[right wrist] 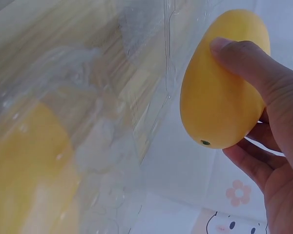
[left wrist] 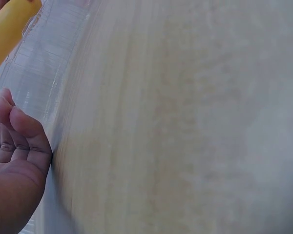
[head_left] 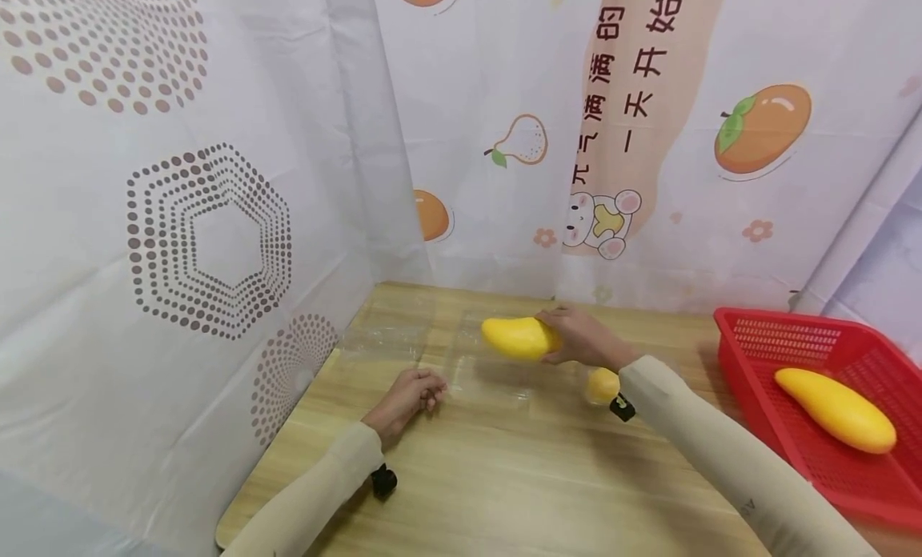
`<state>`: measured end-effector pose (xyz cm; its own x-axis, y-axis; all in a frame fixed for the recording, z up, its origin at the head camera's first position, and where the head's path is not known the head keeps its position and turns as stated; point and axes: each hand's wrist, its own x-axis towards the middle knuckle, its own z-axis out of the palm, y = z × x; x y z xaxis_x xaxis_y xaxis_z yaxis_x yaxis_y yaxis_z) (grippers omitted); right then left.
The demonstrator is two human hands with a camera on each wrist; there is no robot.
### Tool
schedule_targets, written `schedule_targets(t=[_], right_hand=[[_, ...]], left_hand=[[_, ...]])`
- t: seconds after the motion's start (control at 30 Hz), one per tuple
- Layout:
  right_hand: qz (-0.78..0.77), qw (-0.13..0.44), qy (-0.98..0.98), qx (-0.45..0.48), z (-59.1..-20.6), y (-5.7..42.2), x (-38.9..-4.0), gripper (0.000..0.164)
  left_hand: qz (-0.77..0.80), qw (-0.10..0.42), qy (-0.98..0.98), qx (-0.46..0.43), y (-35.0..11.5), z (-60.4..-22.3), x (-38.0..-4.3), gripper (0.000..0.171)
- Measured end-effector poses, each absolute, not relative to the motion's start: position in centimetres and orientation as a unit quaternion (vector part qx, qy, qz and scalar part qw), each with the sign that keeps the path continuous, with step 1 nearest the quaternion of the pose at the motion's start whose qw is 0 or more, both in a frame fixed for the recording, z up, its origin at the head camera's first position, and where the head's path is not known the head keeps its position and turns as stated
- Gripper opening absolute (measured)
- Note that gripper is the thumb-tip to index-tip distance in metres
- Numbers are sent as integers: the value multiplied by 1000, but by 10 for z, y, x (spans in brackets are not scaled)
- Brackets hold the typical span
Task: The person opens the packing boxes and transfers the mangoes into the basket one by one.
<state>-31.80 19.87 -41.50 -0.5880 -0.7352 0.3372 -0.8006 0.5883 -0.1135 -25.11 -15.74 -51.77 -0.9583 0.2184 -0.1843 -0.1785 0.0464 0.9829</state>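
Note:
My right hand [head_left: 582,338] grips a yellow mango [head_left: 520,338] by one end, thumb on one side and fingers on the other. In the right wrist view a small dark spot marks the near end of the mango [right wrist: 224,92]. It overlaps an open clear plastic box [head_left: 493,390] in the head view. On the wooden table, left of that box, my left hand [head_left: 409,395] rests with fingers loosely curled and nothing in them. Under my right wrist shows another yellow fruit [head_left: 602,384], inside clear plastic in the right wrist view.
A red plastic basket [head_left: 749,413] stands at the right with another mango [head_left: 835,410] in it. More clear plastic packaging [head_left: 382,342] lies at the back left. A printed curtain [head_left: 490,237] hangs along the back and left table edges.

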Motion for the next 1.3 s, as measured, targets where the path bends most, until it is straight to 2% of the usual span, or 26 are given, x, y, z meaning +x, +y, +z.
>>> schedule_targets(t=[1.3], right_hand=[[137,167,-902,373,-397,267,-316,71]], left_hand=[[696,154,701,15,-162,-520,-254,25]])
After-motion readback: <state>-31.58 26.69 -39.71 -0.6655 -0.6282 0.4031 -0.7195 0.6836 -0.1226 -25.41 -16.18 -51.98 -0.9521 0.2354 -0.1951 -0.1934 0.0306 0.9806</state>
